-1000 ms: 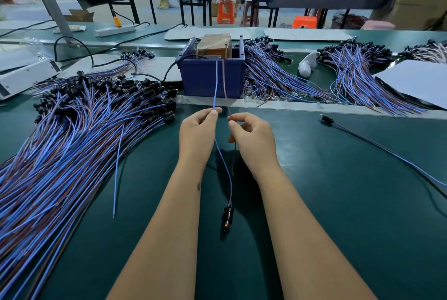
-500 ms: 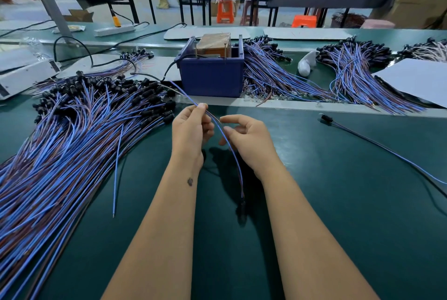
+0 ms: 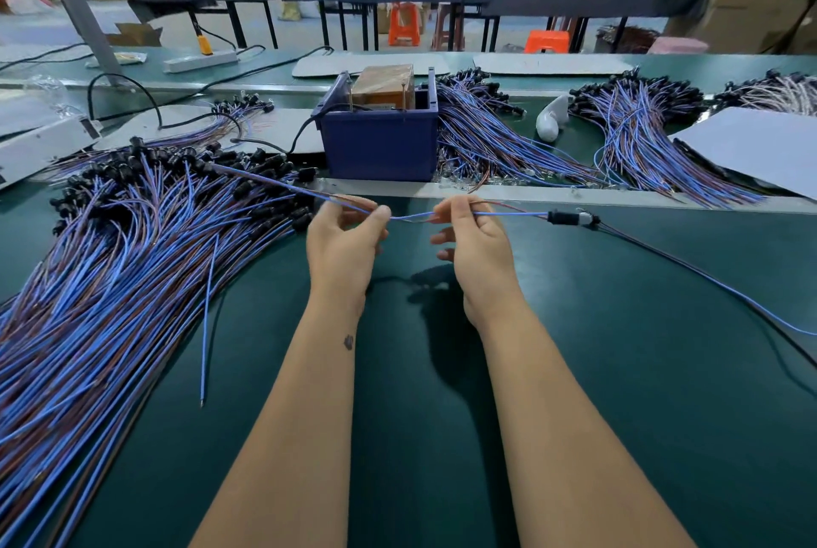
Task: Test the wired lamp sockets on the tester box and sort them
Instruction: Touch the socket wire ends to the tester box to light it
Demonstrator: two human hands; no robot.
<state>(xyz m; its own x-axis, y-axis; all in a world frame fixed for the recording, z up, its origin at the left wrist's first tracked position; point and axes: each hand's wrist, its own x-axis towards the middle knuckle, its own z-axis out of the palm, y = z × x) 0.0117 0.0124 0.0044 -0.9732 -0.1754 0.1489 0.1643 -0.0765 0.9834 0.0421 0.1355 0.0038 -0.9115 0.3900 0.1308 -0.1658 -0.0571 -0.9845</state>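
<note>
- One wired lamp socket point(image 3: 563, 218) is held level above the green table point(image 3: 619, 370), its black body at about 2 o'clock from the hands, its blue and brown leads running toward 9 o'clock.
- The right hand point(image 3: 475, 249) pinches those leads between thumb and forefinger; its other fingers curl loosely below.
- The left hand point(image 3: 342, 244) pinches the same leads further along, thumb and forefinger closed on them, just beside the right hand.
- One blue tester box point(image 3: 380, 145) stands at 12 o'clock from the hands, with a brown block point(image 3: 384, 83) inside and a black cable point(image 3: 305, 127) leaving its left side.
- One large heap of wired sockets point(image 3: 110, 260) fills the table from 8 to 10 o'clock; too many to count.
- Two more bundles point(image 3: 495, 145) lie at 1 and 2 o'clock, beyond a pale strip.
- One other socket wire point(image 3: 707, 278) lies on the table at 3 o'clock.
- One single blue wire point(image 3: 208, 317) lies apart at 8 o'clock.
</note>
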